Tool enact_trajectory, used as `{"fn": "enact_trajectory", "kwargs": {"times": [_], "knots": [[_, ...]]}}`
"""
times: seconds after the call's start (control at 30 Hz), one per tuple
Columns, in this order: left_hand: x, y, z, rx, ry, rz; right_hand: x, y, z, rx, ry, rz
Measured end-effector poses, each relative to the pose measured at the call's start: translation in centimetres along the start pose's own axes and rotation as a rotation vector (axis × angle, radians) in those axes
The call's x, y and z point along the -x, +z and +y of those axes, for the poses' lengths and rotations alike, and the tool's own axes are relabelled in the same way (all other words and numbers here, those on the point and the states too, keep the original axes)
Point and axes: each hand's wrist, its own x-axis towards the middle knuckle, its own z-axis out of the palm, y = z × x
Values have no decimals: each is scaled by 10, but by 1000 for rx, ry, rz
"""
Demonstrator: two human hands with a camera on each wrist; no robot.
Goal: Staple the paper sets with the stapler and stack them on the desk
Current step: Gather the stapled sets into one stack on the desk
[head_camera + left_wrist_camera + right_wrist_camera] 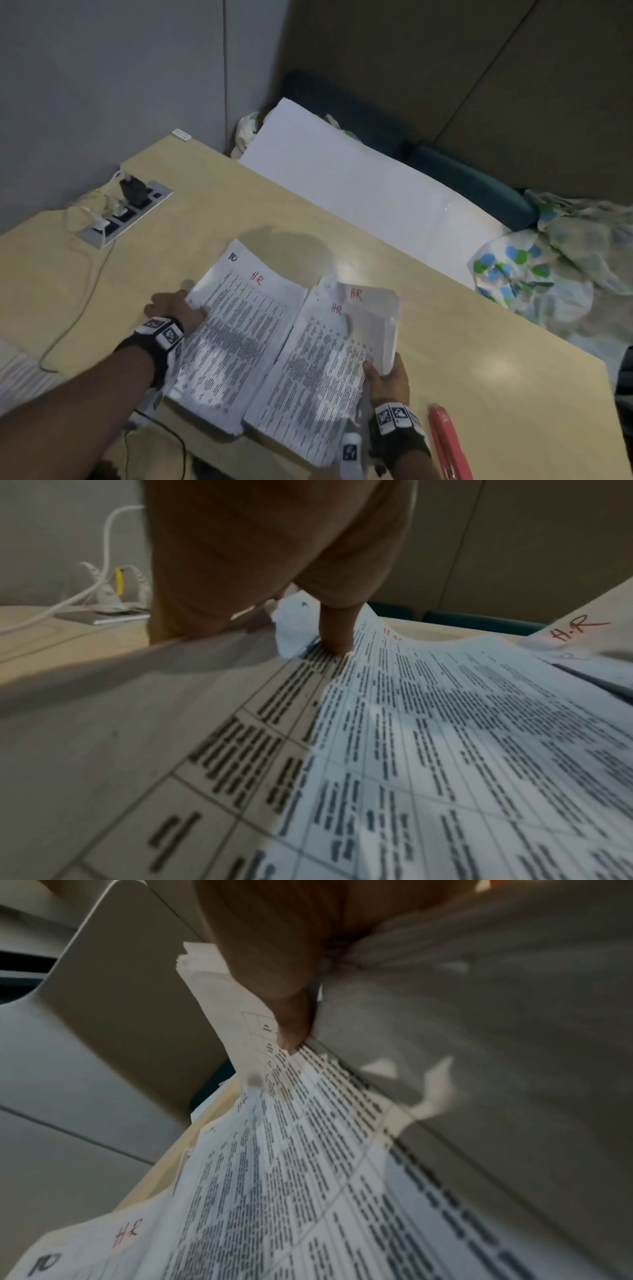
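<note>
I'm seeing two paper sets lying side by side on the desk, long edges touching. Left set, marked "10" and "HR" in red, is sitting under my left hand: thumb is pressing on the top sheet near its left edge, the rest of the fingers are going over or under that edge, so I'm calling it a grip on the left set. Left wrist view is showing the thumb planted on the printed table, with a crumpled corner just beside it. Right hand is gripping the right set at its right edge, thumb on top, and some sheets are lifting and curling up above the hand. Right wrist view is confirming the pinch: thumb on the print, paper bunching against the palm. Stapler, red, is lying on the desk just right of my right wrist, apart from both hands. Socket strip with cables is sitting well to the left.
</note>
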Motion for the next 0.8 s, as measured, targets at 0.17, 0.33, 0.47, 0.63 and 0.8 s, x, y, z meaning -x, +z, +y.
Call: {"fn": "enact_trajectory", "kwargs": {"times": [0.17, 0.33, 0.47, 0.63, 0.8], "knots": [[-3, -7, 4, 276, 49, -75, -2, 2, 6, -37, 30, 9], [-2, -13, -1, 219, 101, -271, -2, 3, 10, -52, 30, 7], [6, -11, 0, 226, 249, -232, -2, 3, 12, -57, 26, 20], [8, -46, 18, 335, 231, -105, -6, 1, 18, -101, 28, 9], [19, -109, 40, 695, 397, -252, -5, -5, 14, -193, -29, 15]]}}
